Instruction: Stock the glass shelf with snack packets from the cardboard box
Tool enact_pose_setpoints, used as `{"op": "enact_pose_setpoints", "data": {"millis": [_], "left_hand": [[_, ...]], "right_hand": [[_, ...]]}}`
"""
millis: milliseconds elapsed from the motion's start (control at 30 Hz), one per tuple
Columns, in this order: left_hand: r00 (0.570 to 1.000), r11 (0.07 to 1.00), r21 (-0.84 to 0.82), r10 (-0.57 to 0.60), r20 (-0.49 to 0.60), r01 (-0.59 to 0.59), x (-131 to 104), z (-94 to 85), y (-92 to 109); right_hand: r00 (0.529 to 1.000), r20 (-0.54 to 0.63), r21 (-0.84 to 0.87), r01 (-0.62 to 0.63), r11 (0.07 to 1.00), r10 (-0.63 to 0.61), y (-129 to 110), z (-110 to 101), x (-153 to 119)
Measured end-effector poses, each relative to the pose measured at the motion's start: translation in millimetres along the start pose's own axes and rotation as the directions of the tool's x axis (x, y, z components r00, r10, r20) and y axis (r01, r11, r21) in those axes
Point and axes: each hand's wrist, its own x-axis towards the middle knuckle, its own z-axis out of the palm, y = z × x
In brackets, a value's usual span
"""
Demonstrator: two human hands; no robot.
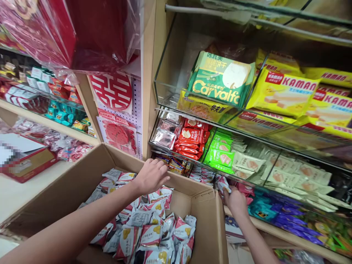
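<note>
A large open cardboard box (205, 209) sits in front of me, part filled with small pink-and-white snack packets (150, 234). My left hand (154, 176) is at the box's far rim, its fingers bent over the edge and the thumb on the inner side. Just past the box's right corner, my right hand (237, 201) pinches a snack packet (222, 183) of the same look, in front of the lowest shelf row. Packets like it (202, 175) lie in a compartment of that row, to the left of my right hand.
Clear-fronted shelves hold green biscuit packs (217, 82), yellow wafer packs (286, 91), red packets (191, 137), bright green packets (221, 152) and purple packets (295, 220). Shelves with sweets (59, 112) and a red carton (30, 165) stand left. Red wrapped bags (101, 33) hang above.
</note>
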Motion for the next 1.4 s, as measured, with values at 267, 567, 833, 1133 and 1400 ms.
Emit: {"op": "enact_pose_setpoints", "data": {"millis": [267,567,833,1133,1400], "left_hand": [[1.0,0.999,-0.038,-0.025,0.017,0.026,-1.6,0.1,-0.3],[0.998,0.998,-0.059,-0.021,0.051,0.024,2.9,-0.9,-2.5],[0.998,0.999,-0.04,-0.023,0.062,0.026,2.4,-1.0,-2.1],[0.997,0.999,-0.042,-0.02,0.072,0.023,2.7,-0.9,-2.1],[0.997,1.0,-0.007,0.003,0.083,-0.002,1.6,2.0,-2.3]], "right_hand": [[0.989,0.144,-0.11,-0.003,0.994,0.019,-20.3,26.5,47.0],[0.955,0.293,-0.209,0.101,0.973,-0.037,-21.2,50.2,61.0],[0.95,0.303,-0.228,0.148,0.962,-0.075,-23.5,51.7,71.3],[0.954,0.238,-0.199,0.233,0.952,-0.184,-12.4,6.9,46.3],[0.831,0.031,0.059,0.554,0.831,-0.556,-54.4,-54.8,-83.7]]}}
